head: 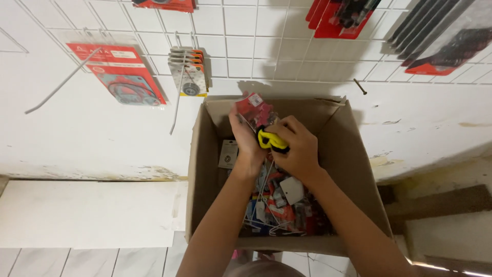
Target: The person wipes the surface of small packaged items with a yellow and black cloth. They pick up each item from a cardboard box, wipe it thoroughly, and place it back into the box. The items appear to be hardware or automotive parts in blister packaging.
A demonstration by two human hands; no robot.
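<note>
Left hand (247,139) grasping red packet (254,110), right hand (296,146) clenched on yellow-black item (270,139), over cardboard box (205,169)

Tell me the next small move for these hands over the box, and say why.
Probably lift the red packet clear of the cardboard box: the left hand grips it above the heap, while the right hand holds a yellow-and-black item against it.

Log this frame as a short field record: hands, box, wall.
left hand: grips a red packet above the box
right hand: closed on a yellow and black item, touching the packet
cardboard box: open, holds many small red packets
wall grid: white wire, hung with carded goods
</note>
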